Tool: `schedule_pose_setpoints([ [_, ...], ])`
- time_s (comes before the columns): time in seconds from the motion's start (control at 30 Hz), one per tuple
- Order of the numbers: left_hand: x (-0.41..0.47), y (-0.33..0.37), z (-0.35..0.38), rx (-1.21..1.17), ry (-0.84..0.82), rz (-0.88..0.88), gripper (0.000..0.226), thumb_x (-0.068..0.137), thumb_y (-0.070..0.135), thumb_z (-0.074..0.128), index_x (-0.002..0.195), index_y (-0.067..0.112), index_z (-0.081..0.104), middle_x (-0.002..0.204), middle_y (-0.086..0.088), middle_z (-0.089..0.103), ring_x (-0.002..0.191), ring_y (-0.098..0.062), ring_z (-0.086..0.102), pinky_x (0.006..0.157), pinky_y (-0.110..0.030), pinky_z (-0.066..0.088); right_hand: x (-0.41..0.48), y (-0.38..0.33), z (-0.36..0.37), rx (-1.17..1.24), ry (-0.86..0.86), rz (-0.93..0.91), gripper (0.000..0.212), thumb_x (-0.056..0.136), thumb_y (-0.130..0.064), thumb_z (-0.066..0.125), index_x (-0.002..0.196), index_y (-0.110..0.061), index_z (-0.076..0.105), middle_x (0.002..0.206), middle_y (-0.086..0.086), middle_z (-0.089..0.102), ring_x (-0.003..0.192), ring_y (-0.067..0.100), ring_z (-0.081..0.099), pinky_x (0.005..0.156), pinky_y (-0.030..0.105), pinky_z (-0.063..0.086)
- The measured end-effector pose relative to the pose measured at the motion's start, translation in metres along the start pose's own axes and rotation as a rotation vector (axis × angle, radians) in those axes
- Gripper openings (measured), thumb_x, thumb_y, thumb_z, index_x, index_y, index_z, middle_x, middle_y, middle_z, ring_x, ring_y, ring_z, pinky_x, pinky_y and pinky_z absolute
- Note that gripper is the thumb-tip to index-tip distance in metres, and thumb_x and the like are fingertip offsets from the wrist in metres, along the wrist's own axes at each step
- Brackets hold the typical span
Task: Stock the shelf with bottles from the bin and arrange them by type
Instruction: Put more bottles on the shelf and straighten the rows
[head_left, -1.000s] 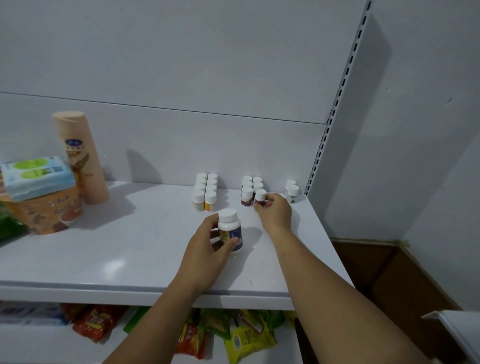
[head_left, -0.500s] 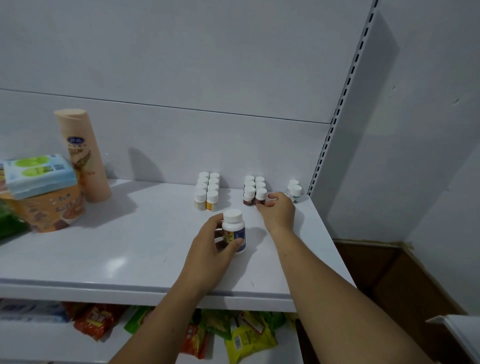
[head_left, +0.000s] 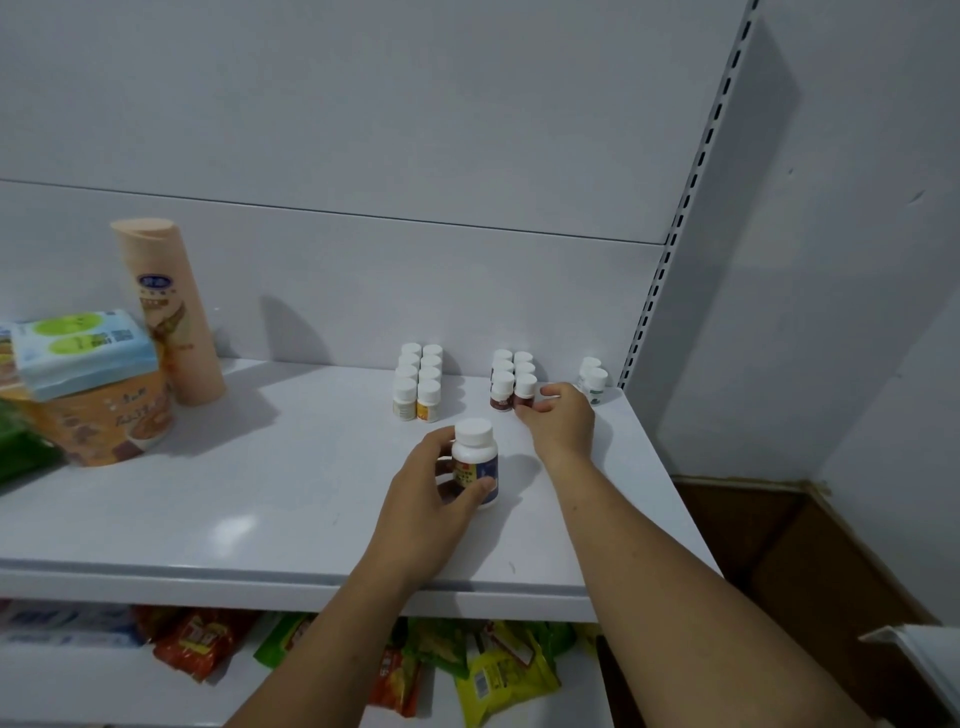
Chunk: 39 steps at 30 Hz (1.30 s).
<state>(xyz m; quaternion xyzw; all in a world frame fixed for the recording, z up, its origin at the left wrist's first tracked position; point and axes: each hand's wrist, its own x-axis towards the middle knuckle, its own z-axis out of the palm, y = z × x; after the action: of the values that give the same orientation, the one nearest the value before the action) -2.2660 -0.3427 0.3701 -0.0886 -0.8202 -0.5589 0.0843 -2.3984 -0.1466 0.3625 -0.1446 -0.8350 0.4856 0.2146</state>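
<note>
My left hand (head_left: 431, 499) grips a larger white bottle with a blue label (head_left: 475, 460), upright on the white shelf (head_left: 260, 493). My right hand (head_left: 558, 423) pinches a small brown-labelled bottle (head_left: 524, 392) at the front of a double row of brown-labelled bottles (head_left: 506, 371). To the left stands a double row of yellow-labelled bottles (head_left: 418, 376). Two green-labelled bottles (head_left: 592, 379) stand by the right upright. All have white caps.
A tall peach bottle (head_left: 169, 312), an orange tub (head_left: 111, 421) and a blue tissue pack (head_left: 78, 351) occupy the shelf's left end. Snack bags (head_left: 488, 670) lie on the lower shelf. A brown cardboard bin (head_left: 810, 561) sits at lower right beside a slotted upright (head_left: 675, 223).
Both hands hold nearly the same positions; my right hand has eased the small brown-labelled bottle into line at the front of its row. The camera drifted slightly.
</note>
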Motion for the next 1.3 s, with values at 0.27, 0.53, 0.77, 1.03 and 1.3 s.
schedule_pose_setpoints([
  [0.27,0.003,-0.003,-0.002,-0.055,-0.028,0.019,0.060,0.092,0.030,0.081,0.144,0.036,0.051,0.137,0.018,0.061,0.121,-0.004,0.061,0.098,-0.019,0.054,-0.005,-0.014,-0.017,-0.027,-0.147,0.096,0.060,0.081,-0.030,0.088,0.130,-0.013,0.058,0.106,-0.001,0.067,0.104,0.020,0.065,0.094,0.031,0.049],
  [0.53,0.000,0.006,-0.016,-0.153,-0.088,0.093,0.055,0.092,0.031,0.080,0.142,0.032,0.056,0.129,0.016,0.067,0.115,-0.002,0.065,0.094,-0.018,0.058,-0.138,-0.067,-0.087,0.036,-0.282,-0.057,0.032,0.103,-0.037,0.061,0.134,-0.027,0.063,0.119,-0.014,0.064,0.105,-0.007,0.057,0.093,0.021,0.048],
  [0.77,-0.063,0.066,0.013,-0.243,-0.253,0.350,0.058,0.091,0.026,0.082,0.143,0.032,0.058,0.130,0.020,0.067,0.115,-0.005,0.068,0.093,-0.022,0.058,-0.240,-0.077,-0.167,0.131,-0.123,-0.015,0.053,0.092,-0.038,0.077,0.140,-0.040,0.056,0.130,-0.022,0.065,0.114,-0.003,0.063,0.091,0.021,0.055],
  [1.03,-0.201,0.176,0.094,-0.280,-0.763,0.660,0.080,0.084,0.040,0.083,0.153,0.045,0.042,0.142,0.041,0.047,0.130,0.021,0.045,0.103,-0.004,0.040,-0.386,-0.054,-0.333,0.009,0.461,0.068,0.034,0.089,-0.030,0.079,0.122,-0.031,0.070,0.109,-0.018,0.075,0.099,-0.002,0.071,0.079,0.016,0.058],
  [1.3,-0.326,0.219,0.124,-0.021,-0.871,1.057,0.078,0.092,0.072,0.056,0.159,0.039,0.036,0.161,0.018,0.042,0.148,-0.005,0.036,0.122,-0.035,0.034,-0.566,-0.033,-0.433,-0.198,0.747,0.161,0.041,0.091,-0.036,0.076,0.130,-0.028,0.067,0.121,-0.017,0.071,0.104,0.000,0.068,0.079,0.023,0.060],
])
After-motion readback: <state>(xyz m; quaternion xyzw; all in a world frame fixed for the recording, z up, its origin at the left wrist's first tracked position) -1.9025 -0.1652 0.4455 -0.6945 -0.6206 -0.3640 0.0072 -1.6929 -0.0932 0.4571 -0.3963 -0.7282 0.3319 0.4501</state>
